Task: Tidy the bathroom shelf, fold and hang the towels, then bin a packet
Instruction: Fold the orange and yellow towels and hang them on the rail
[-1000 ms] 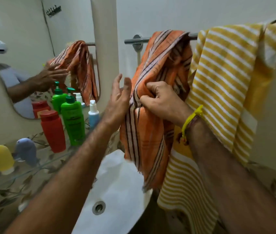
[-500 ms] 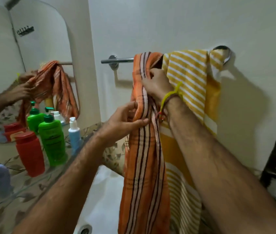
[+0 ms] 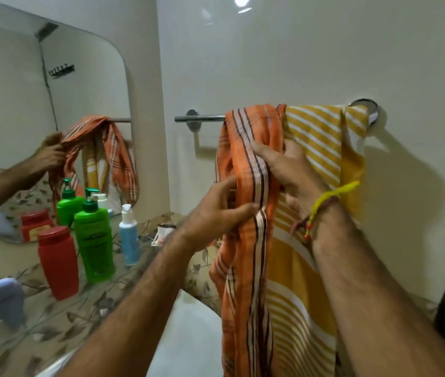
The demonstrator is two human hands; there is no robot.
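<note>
Both hands held the bunched orange towel (image 3: 245, 170), left hand (image 3: 213, 213) pinching below, right hand (image 3: 283, 170) gripping above; spreading it evenly along the rail (image 3: 199, 118) seemed wise.

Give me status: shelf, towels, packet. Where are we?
Done, by the look of it: bottles stand upright in a row on the shelf, and the yellow striped towel hangs on the rail.
In hand: the orange towel is over the rail but bunched; left hand and right hand both have a grip on it.
Left: spread it out, then bin the packet lying on the shelf.
</note>
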